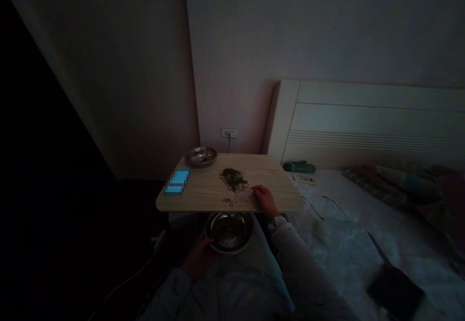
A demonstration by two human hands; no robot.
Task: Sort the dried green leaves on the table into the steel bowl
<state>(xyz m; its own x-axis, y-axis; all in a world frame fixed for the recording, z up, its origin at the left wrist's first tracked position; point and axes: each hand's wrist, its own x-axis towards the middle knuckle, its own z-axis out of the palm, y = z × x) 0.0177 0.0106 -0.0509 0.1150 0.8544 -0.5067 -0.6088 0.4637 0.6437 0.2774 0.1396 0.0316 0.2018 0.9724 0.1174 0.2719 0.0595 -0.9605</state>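
My left hand (203, 253) grips the rim of a shiny metal bowl (232, 249), which is held just below the near edge of a small wooden table (203, 200). On the tabletop rests my right hand (265, 200), its fingers closed on a thin pale piece (244, 194) whose kind I cannot make out in the dim light. Just beyond that piece lies a loose heap of small dark green-brown bits (233, 178). A few stray bits (228, 201) are scattered closer to the table's front edge, above the bowl.
A second metal bowl (202, 157) stands at the table's back left corner, with a lit phone (177, 181) in front of it. To the right is a bed (341, 253) holding a green bottle (300, 167), a pale device (304, 180) and a dark flat object (395, 289).
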